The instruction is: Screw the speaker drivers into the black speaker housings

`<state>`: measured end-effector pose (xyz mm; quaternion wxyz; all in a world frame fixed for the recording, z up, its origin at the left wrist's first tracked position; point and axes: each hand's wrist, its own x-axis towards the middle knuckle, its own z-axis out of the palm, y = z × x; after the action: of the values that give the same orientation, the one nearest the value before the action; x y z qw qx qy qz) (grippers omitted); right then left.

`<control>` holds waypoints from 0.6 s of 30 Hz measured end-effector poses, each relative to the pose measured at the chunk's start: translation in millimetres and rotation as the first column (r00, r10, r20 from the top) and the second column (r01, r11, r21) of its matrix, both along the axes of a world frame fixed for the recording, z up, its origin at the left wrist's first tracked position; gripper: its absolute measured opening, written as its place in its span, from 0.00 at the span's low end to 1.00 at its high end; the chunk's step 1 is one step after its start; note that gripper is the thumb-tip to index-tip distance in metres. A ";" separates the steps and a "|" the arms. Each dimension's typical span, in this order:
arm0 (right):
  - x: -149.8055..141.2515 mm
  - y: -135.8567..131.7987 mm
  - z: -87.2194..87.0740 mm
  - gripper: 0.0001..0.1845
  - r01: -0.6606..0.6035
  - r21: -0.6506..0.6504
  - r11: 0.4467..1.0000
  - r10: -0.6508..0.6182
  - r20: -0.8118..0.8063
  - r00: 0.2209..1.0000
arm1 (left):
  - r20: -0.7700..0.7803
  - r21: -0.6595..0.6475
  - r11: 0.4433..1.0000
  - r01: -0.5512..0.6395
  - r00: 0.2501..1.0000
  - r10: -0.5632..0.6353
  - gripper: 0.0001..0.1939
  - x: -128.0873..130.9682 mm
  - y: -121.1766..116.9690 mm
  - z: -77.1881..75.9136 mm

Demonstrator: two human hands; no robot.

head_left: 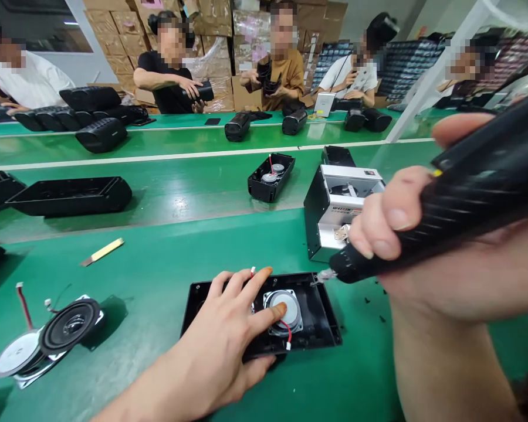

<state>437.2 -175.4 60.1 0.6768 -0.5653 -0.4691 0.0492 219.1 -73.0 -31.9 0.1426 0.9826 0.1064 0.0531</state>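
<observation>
The left hand (229,328) lies spread, fingers pressing the speaker driver (286,310) inside the black housing (321,319) at lower centre of the green desk (158,258), while the right hand (422,234) grips a black electric screwdriver (444,217), its tip at the housing's upper right corner.

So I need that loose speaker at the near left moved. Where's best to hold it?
Grip the speaker by its rim, coming from above: it lies tilted on other parts, cone up, so keep fingers off the cone and the red wire.
</observation>
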 end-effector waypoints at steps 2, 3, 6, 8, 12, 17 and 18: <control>-11.2 11.9 -8.7 0.35 -0.131 0.144 0.981 0.163 -0.239 0.957 | -0.009 -0.006 1.000 0.002 1.000 -0.002 0.28 0.2 0.2 0.0; -14.8 16.5 -14.4 0.33 -0.179 0.181 0.967 0.227 -0.301 0.926 | -0.015 -0.009 1.000 0.000 1.000 0.000 0.28 0.3 0.2 -0.2; -17.8 25.0 -32.2 0.29 -0.273 0.195 0.942 0.326 -0.338 0.883 | -0.015 -0.015 1.000 0.007 1.000 -0.007 0.28 0.3 0.2 -1.0; -15.8 28.2 -42.2 0.28 -0.316 0.220 0.923 0.378 -0.356 0.855 | -0.008 -0.011 1.000 0.008 1.000 -0.008 0.28 0.2 0.1 -2.1; -11.7 33.8 -55.3 0.31 -0.375 0.238 0.896 0.440 -0.367 0.820 | 0.008 0.011 1.000 0.006 1.000 -0.006 0.28 0.0 0.3 -5.3; -10.2 41.0 -64.7 0.33 -0.382 0.196 0.903 0.428 -0.345 0.836 | 0.043 0.058 0.998 0.019 0.999 -0.021 0.27 0.4 1.0 -7.9; -9.9 42.3 -66.3 0.33 -0.381 0.211 0.900 0.432 -0.327 0.841 | 0.051 0.059 0.998 0.018 0.998 -0.021 0.26 0.7 0.9 -8.0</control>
<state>427.3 -133.2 -6.2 0.7633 -0.3856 -0.4463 0.2637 219.8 -72.1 -39.9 0.1171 0.9856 0.0916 0.0803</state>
